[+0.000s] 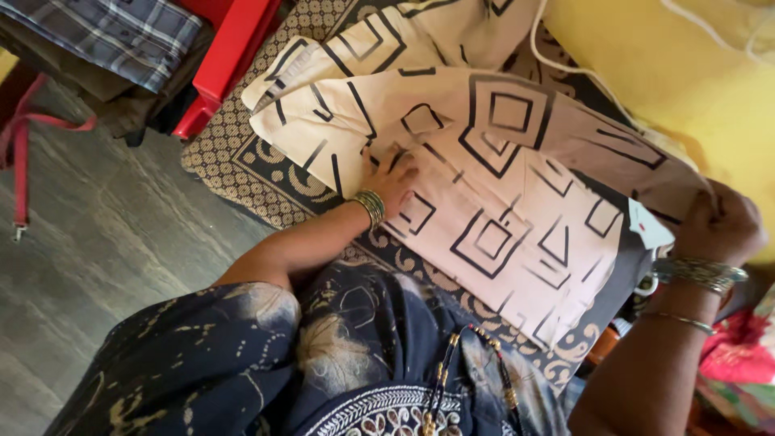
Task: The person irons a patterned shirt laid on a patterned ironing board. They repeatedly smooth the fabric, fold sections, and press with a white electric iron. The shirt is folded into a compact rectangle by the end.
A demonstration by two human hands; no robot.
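Left hand (pixel 393 179) flat, fingers spread, pinning cream black-patterned cloth (pixel 484 186) at frame centre on patterned mat (pixel 242 161); right hand (pixel 718 226), frame right, fist clamped on cloth edge, keeping it taut

A patterned dark mat (pixel 242 157) with beige ornaments lies on the grey floor (pixel 105 234) to the left of the fingers, a red plastic chair (pixel 230 56) with folded checked cloth (pixel 121 32) stands far above-left of them, and a yellow wall (pixel 686 89) with a white cord (pixel 581 73) is above-right.
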